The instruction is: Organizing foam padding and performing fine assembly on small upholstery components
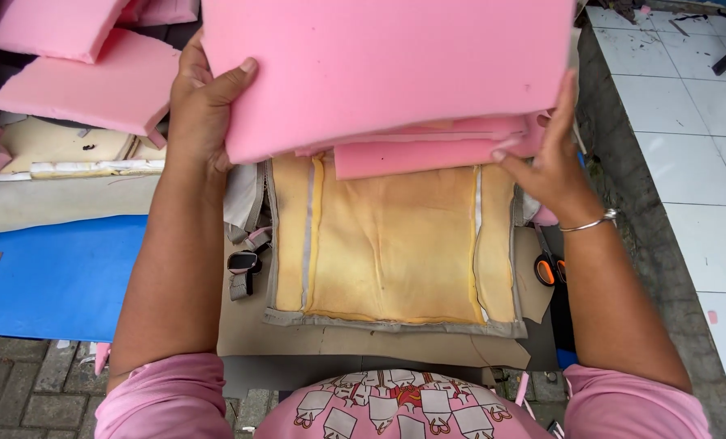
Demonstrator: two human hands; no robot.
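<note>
Here, left hand [203, 106], right hand [548, 158] grip one pink foam slab [387, 65]; perhaps two thinner beneath.

Blue sheet [54, 276], scissors [550, 270], white tiles [696, 122] alongside.

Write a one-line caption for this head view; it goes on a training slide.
Both hands, left hand and right hand, hold a pink foam slab above a yellowed seat-cover panel.

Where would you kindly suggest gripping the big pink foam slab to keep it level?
Probably by its two opposite side edges, coming in from left and right, as the left hand and right hand do: the pink foam slab is wide, flat and bendy.
</note>
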